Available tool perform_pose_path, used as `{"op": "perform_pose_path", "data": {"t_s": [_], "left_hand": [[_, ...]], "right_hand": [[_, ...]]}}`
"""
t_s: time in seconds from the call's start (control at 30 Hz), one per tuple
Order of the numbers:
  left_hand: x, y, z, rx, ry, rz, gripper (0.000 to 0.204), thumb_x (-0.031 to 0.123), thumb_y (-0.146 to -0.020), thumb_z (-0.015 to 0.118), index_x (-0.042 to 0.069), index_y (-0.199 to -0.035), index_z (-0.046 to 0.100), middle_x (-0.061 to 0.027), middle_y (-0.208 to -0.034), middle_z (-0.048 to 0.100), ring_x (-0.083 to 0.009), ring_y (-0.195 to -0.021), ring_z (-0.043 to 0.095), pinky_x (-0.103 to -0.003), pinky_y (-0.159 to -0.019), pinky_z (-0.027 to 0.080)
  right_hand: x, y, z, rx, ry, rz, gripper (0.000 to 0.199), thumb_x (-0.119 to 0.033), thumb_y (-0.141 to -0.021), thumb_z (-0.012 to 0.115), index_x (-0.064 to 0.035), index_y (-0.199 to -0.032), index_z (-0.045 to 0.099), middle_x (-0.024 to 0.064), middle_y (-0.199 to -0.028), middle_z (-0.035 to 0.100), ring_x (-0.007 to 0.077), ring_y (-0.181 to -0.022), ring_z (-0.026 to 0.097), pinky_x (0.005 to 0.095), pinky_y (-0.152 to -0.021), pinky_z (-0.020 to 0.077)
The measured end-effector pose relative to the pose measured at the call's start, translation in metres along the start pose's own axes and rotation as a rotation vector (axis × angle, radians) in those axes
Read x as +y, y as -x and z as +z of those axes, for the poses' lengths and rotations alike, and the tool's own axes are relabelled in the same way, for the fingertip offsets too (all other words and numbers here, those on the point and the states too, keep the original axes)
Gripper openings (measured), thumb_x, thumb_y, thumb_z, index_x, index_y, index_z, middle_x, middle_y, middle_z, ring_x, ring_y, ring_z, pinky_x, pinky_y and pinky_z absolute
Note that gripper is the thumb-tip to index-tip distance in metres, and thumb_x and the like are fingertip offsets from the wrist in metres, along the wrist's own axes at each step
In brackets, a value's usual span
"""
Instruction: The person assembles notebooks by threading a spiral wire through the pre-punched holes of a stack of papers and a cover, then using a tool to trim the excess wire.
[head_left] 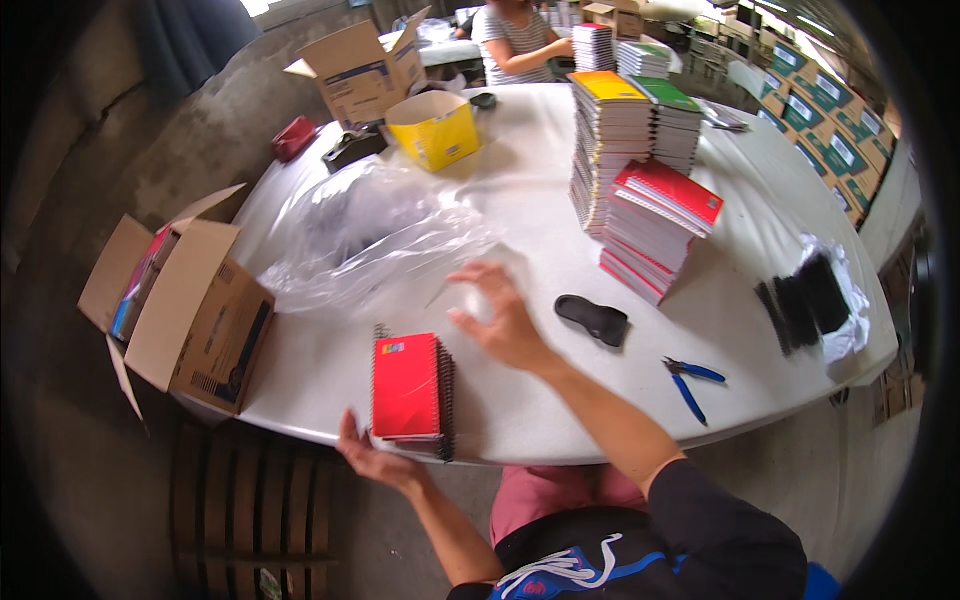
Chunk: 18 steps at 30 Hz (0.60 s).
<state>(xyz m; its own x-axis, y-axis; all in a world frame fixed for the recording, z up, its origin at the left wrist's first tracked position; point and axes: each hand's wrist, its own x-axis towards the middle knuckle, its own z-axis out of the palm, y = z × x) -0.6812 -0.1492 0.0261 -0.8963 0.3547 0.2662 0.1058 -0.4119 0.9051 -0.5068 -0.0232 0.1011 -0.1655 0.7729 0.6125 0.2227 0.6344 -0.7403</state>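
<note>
While a short stack of glossy red notebooks (pixel 405 388), bound with dark wire spirals, sits at the near edge left of centre, crinkled clear film (pixel 375 225) spreads beyond it and taller blocky notebook stacks (pixel 650 225) rise at right. Blue-handled pliers (pixel 690 385) lie near right. The tabletop (pixel 500 425) is white; an open cardboard box (pixel 225 320) stands left, a rough grey wall (pixel 215 120) behind. Of the hands, the right hand (pixel 498 318) is half open, apparently holding nothing; the left hand (pixel 378 458), loosely open, meets the short stack's near left corner, contact unclear.
</note>
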Motion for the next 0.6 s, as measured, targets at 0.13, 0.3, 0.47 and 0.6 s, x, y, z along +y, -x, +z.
{"op": "perform_pose_path", "data": {"t_s": [0.13, 0.3, 0.47, 0.6], "left_hand": [[0.045, -0.005, -0.019, 0.136, -0.118, 0.128, 0.042, 0.033, -0.099, 0.033, 0.000, -0.117, 0.052, -0.0102, -0.117, 0.053, -0.0210, -0.113, 0.048, -0.035, -0.095, 0.034], [0.077, 0.015, 0.001, 0.102, -0.060, 0.409, 0.029, 0.024, -0.098, 0.042, 0.001, -0.111, 0.054, -0.0099, -0.116, 0.054, -0.0190, -0.110, 0.050, -0.033, -0.093, 0.038], [0.092, 0.042, 0.028, -0.118, -0.123, 0.656, 0.020, 0.014, -0.093, 0.047, -0.001, -0.103, 0.055, -0.0134, -0.115, 0.050, -0.0237, -0.111, 0.048, -0.037, -0.093, 0.040], [0.101, 0.066, 0.047, -0.268, -0.042, 0.651, 0.014, 0.010, -0.088, 0.052, -0.001, -0.096, 0.053, -0.0145, -0.106, 0.049, -0.0271, -0.107, 0.048, -0.041, -0.094, 0.038]], "right_hand": [[0.011, -0.033, -0.177, 0.344, 0.595, -0.282, 0.059, -0.014, -0.072, 0.069, -0.0104, -0.126, 0.047, 0.0132, -0.118, 0.051, 0.0311, -0.113, 0.048, 0.0400, -0.096, 0.0385], [0.049, -0.046, -0.352, 0.084, 0.934, 0.627, 0.071, -0.054, -0.072, 0.070, -0.0005, -0.117, 0.058, 0.0195, -0.108, 0.062, 0.0348, -0.097, 0.059, 0.0399, -0.087, 0.0457], [0.043, -0.064, -0.347, -0.042, 0.899, 0.685, 0.070, -0.060, -0.058, 0.077, -0.0032, -0.098, 0.068, 0.0178, -0.095, 0.067, 0.0318, -0.093, 0.063, 0.0387, -0.083, 0.0475], [0.038, -0.059, -0.330, 0.163, 1.108, 0.597, 0.071, -0.054, -0.055, 0.081, -0.0097, -0.109, 0.065, 0.0142, -0.098, 0.068, 0.0291, -0.097, 0.064, 0.0398, -0.086, 0.0493]]}}
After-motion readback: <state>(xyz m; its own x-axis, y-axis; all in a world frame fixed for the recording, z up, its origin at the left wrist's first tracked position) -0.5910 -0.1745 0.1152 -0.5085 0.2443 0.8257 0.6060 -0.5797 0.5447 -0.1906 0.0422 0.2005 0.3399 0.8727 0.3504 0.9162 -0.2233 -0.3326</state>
